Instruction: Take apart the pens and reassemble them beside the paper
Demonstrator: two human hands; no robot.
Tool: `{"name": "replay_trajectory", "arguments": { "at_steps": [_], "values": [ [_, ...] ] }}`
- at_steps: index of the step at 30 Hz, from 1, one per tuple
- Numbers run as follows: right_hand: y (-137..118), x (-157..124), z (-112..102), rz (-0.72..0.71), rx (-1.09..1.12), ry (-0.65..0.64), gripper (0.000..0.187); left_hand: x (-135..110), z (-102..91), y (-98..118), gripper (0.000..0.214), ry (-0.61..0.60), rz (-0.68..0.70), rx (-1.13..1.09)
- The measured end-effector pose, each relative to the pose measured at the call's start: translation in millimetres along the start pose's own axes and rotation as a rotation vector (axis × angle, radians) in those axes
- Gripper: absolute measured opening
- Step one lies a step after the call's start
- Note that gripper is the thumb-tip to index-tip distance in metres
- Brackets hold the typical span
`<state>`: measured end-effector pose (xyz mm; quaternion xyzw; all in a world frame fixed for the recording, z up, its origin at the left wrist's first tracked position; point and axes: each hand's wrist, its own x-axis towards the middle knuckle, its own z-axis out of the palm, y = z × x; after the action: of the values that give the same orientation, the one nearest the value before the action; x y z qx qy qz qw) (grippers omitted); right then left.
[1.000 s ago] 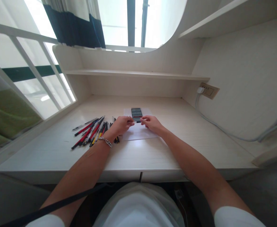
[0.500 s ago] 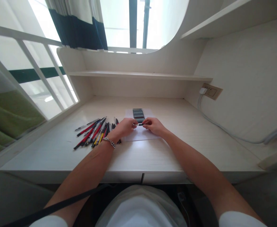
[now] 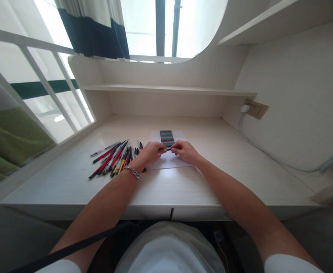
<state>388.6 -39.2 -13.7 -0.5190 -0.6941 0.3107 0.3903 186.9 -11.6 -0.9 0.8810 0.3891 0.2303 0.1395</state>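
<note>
Over a sheet of white paper (image 3: 170,163), my two hands meet at the near edge of a dark, striped, phone-like rectangle (image 3: 167,137). My left hand (image 3: 153,151), with a chain bracelet at the wrist, pinches one end of a thin pen (image 3: 168,148). The other end is between the fingertips of my right hand (image 3: 184,150). The pen lies roughly level, mostly covered by fingers, and its details are too small to make out. Left of my left hand spreads a loose pile of pens (image 3: 113,157) in red, black, yellow and clear, partly hidden by that hand.
The white desk (image 3: 234,178) has a raised shelf (image 3: 166,89) along its back. At right, a wall socket (image 3: 256,109) holds a white plug with a grey cable (image 3: 274,154) trailing along the wall. A white railing (image 3: 41,72) stands at left.
My hands have drawn slightly closer together, and less of the pen shows between them. The pile of pens and the striped rectangle stay where they were.
</note>
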Motion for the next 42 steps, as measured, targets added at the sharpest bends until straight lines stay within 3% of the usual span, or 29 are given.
{"name": "replay_trajectory", "arguments": {
  "at_steps": [5, 9, 15, 19, 24, 29, 33, 37, 42],
  "values": [
    [1.7, 2.3, -2.5, -0.054, -0.042, 0.010, 0.020, 0.0, 1.2, -2.8, 0.027, 0.014, -0.002, -0.014],
    [-4.0, 0.7, -4.4, 0.035, -0.145, -0.043, 0.041, -0.2, 1.5, -0.7, 0.025, 0.022, 0.000, -0.021],
    [-3.9, -0.1, -2.7, -0.021, -0.016, 0.009, 0.013, 0.7, 3.0, 0.8, 0.027, 0.004, 0.013, -0.024],
    [-1.4, 1.3, -4.5, -0.051, -0.027, 0.024, 0.020, 0.9, 3.8, -0.3, 0.026, 0.018, 0.004, -0.030],
    [-3.3, 0.7, -6.1, 0.048, -0.147, -0.040, 0.043, 0.6, 4.8, -1.7, 0.025, 0.029, 0.009, -0.031],
    [1.3, 1.7, -5.5, -0.029, -0.021, 0.009, 0.016, 0.2, 5.1, -1.1, 0.026, 0.016, 0.027, -0.027],
    [5.7, 4.0, -7.0, -0.065, -0.005, -0.002, 0.024, 0.2, 5.0, -0.8, 0.026, 0.016, 0.016, -0.027],
    [4.1, 3.8, -7.7, 0.025, -0.122, -0.065, 0.042, -0.2, 4.8, 0.2, 0.027, 0.019, -0.017, -0.040],
    [0.4, 1.5, -6.9, -0.042, -0.073, -0.017, 0.019, -1.0, 5.1, 1.3, 0.028, 0.005, -0.026, -0.047]
  ]
}}
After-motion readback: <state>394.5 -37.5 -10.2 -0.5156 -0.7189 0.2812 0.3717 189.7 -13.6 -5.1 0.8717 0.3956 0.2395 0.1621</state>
